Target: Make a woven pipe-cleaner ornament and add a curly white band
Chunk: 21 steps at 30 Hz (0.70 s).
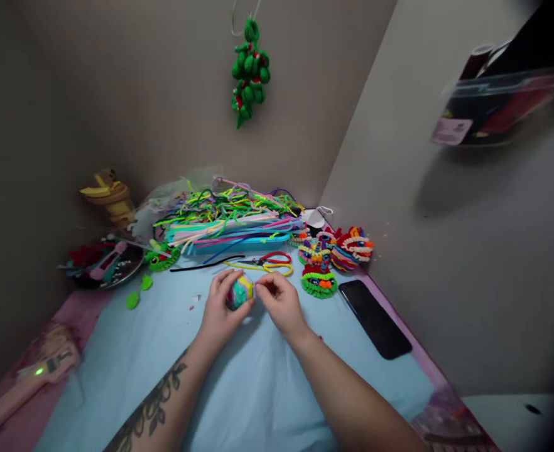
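My left hand (220, 304) is closed around a small rounded piece made of fuzzy pipe cleaners (240, 292), banded in teal, yellow and lilac. Just right of that piece, my right hand (279, 301) pinches finger and thumb together at its edge; whatever lies between those fingertips is too small to make out. Behind the hands lie scissors (277, 262) with red and yellow handles. A black pipe cleaner (201, 266) stretches to the left of them.
Loose pipe cleaners (230, 216) heap at the back. Finished fuzzy figures (319, 282) cluster at the right beside a black phone (375, 319). A dark round tray (117, 270) holds tools at left; a pink glue gun (32, 383) with a green light lies nearer. Green figures (250, 72) hang on the wall.
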### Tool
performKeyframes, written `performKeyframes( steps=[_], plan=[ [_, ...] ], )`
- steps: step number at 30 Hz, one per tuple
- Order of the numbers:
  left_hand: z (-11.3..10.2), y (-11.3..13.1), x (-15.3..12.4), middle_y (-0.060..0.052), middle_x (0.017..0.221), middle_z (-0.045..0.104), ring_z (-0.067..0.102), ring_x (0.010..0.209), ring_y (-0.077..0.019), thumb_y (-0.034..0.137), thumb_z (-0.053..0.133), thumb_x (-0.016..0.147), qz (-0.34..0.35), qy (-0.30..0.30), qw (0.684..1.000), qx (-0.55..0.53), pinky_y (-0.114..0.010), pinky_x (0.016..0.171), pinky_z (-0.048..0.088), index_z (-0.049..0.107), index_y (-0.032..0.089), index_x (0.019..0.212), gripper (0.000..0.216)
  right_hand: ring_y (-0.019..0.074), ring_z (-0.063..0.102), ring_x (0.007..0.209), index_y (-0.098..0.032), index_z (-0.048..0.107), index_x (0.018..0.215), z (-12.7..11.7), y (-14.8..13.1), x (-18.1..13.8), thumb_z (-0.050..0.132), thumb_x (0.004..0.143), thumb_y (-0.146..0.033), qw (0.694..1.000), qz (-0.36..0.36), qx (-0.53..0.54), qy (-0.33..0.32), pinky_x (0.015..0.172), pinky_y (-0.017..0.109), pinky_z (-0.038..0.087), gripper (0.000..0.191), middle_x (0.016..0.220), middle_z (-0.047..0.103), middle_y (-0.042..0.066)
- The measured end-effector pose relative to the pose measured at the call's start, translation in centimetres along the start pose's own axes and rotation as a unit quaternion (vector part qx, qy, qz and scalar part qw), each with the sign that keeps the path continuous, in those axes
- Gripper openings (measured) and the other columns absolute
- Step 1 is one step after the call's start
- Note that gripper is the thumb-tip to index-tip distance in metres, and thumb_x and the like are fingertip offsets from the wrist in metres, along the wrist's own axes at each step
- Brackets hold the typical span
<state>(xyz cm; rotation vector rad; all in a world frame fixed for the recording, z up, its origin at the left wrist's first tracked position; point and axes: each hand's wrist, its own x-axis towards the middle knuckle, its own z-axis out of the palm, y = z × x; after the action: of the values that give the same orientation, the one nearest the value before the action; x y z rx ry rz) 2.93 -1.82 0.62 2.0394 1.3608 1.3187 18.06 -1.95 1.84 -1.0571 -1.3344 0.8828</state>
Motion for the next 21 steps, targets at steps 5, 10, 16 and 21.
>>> performKeyframes(
  steps=[5, 10, 16, 21],
  plan=[
    [-0.01, 0.12, -0.22, -0.009, 0.125, 0.045, 0.048, 0.119, -0.0261, 0.023, 0.068, 0.074, 0.008, 0.004, 1.000, 0.011, -0.045, 0.102, 0.039, 0.050, 0.025, 0.123, 0.052, 0.0153, 0.054, 0.068, -0.021, 0.057, 0.081, 0.30, -0.06, 0.15, 0.063, 0.074, -0.030, 0.997, 0.048, 0.062, 0.006, 0.064, 0.028, 0.044, 0.013, 0.073, 0.058, 0.000],
    [-0.06, 0.36, -0.14, -0.009, 0.124, 0.046, 0.048, 0.119, -0.0252, 0.025, 0.069, 0.073, -0.007, 0.015, 1.000, 0.000, -0.043, 0.102, 0.040, 0.050, 0.024, 0.122, 0.052, 0.0143, 0.052, 0.065, -0.020, 0.057, 0.072, 0.04, -0.45, 0.44, 0.064, 0.072, -0.034, 0.992, 0.076, 0.095, -0.011, 0.063, 0.027, 0.043, 0.016, 0.067, 0.056, -0.001],
    [-0.15, 0.51, -0.08, -0.009, 0.123, 0.047, 0.049, 0.118, -0.0251, 0.027, 0.069, 0.073, -0.014, 0.017, 1.000, -0.019, -0.043, 0.100, 0.042, 0.051, 0.025, 0.121, 0.051, 0.0151, 0.054, 0.064, -0.020, 0.062, 0.071, 0.13, -0.52, 0.14, 0.066, 0.070, -0.035, 0.990, 0.094, 0.086, -0.058, 0.064, 0.028, 0.044, 0.015, 0.069, 0.061, 0.000],
    [-0.15, 0.52, -0.20, -0.009, 0.123, 0.047, 0.048, 0.119, -0.0254, 0.027, 0.069, 0.073, -0.014, 0.020, 1.000, -0.013, -0.044, 0.101, 0.041, 0.051, 0.025, 0.121, 0.051, 0.0134, 0.048, 0.060, -0.019, 0.058, 0.066, 0.33, -0.34, 0.05, 0.063, 0.071, -0.033, 0.992, 0.094, 0.073, -0.048, 0.059, 0.026, 0.040, 0.016, 0.063, 0.056, -0.002]
  ],
)
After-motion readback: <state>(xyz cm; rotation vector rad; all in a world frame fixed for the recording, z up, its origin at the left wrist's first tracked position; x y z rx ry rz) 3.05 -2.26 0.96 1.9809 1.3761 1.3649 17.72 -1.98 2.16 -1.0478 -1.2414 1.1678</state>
